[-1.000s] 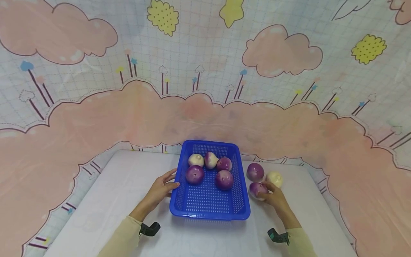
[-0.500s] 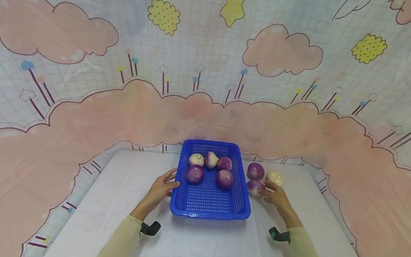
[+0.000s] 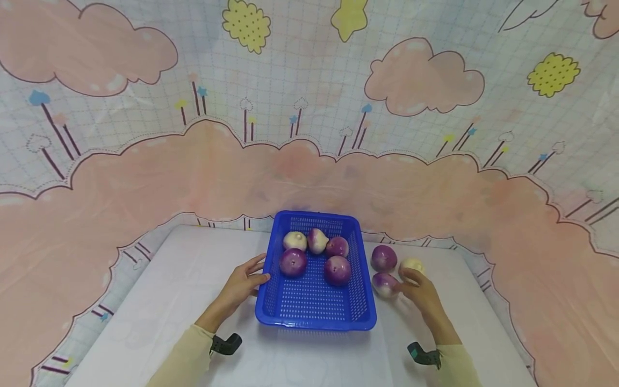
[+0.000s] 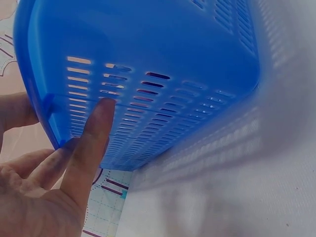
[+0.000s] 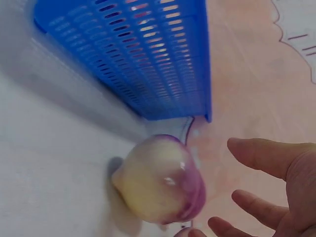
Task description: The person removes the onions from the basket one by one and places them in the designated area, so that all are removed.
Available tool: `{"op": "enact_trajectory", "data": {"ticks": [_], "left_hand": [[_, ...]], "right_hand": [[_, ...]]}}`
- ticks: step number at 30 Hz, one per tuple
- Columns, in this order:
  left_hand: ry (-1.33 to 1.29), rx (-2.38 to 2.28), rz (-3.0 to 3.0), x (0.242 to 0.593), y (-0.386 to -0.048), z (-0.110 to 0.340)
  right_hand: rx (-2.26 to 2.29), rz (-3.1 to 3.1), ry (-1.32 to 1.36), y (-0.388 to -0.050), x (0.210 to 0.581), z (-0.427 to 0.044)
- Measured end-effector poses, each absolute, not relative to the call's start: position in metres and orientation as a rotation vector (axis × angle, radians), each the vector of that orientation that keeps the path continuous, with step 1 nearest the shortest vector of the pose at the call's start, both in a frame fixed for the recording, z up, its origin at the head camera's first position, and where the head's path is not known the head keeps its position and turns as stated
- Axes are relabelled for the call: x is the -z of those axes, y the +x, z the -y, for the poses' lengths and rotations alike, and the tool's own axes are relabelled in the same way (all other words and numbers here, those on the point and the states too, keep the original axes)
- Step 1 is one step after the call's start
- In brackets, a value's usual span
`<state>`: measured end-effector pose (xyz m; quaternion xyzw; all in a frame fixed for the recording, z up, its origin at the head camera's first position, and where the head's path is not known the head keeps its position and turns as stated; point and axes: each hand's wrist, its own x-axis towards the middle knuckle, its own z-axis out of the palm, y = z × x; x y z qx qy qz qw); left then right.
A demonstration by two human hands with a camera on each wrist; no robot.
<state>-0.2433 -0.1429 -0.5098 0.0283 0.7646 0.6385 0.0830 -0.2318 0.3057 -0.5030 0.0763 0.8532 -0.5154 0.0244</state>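
Left side, head view: my left grip point(image 3: 242, 280) holds the blue basket point(image 3: 316, 325) by its rim; five bulbs point(image 3: 293, 263) lie inside.
Right side, head view: my right grip point(image 3: 422, 291) is wide, near a pale bulb point(image 3: 411, 263) and a purple-and-white bulb point(image 3: 384, 285) on the table point(image 3: 164, 293).
Basket wall, left wrist view: one finger lies along its slotted outside.
Purple-and-white bulb, right wrist view: apart from my spread fingers.

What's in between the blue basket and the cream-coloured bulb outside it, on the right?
In the head view, a round purple bulb lies between the blue basket and the cream bulb; a purple-and-white bulb lies just nearer the wearer.
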Motion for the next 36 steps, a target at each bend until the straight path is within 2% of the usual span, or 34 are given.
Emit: {"op": "enact_trajectory", "data": {"ticks": [14,36], "left_hand": [[0.105,-1.914,-2.28,0.507,-0.241,0.143],[0.112,-1.943,-2.276,0.509,-0.243,0.143]], "right_hand": [[1.575,-2.795,0.296,-0.222,0.469,-0.299],[1.628,-2.761,0.019,-0.213,0.428,-0.265]]}}
